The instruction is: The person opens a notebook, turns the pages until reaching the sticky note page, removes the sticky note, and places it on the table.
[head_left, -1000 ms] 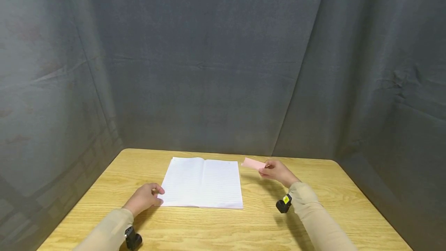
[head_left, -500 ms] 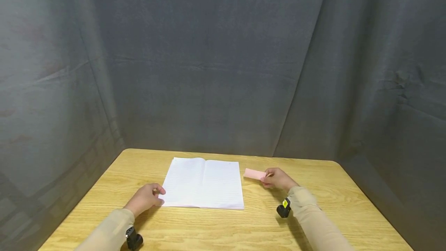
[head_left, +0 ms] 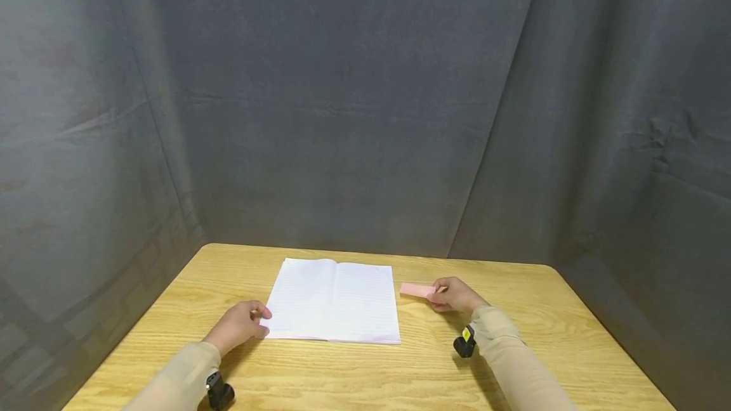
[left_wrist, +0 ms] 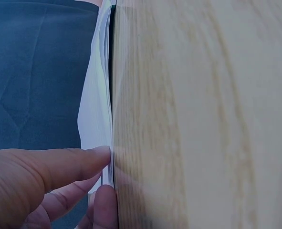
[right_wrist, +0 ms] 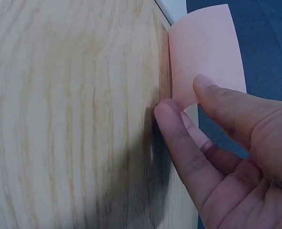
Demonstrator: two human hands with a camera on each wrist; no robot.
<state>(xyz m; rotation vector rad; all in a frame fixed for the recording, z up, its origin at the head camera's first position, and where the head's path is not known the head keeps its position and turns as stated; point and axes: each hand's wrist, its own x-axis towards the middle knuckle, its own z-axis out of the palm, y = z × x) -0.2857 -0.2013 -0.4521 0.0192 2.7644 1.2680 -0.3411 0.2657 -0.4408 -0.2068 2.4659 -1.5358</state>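
Observation:
An open notebook (head_left: 333,300) with lined white pages lies flat on the wooden table. At its lower left corner rests my left hand (head_left: 238,325), thumb and fingertips at the page edge. The left wrist view shows the thumb (left_wrist: 78,164) touching the stacked pages (left_wrist: 97,95) from the side. My right hand (head_left: 457,295) pinches one end of a pink sticky note (head_left: 417,290) just right of the notebook. In the right wrist view, that curved pink paper (right_wrist: 205,50) stands out from between thumb and fingers, its lower edge close to the tabletop.
The pale wooden table (head_left: 337,379) has rounded far corners. Dark grey curtains (head_left: 342,113) hang behind it and along both sides. Black cameras sit on the left wrist (head_left: 218,391) and the right wrist (head_left: 465,342).
My right hand has lowered the pink sticky note toward the table, slightly nearer to me, and barely moves in the last half second. The left hand and notebook hold still.

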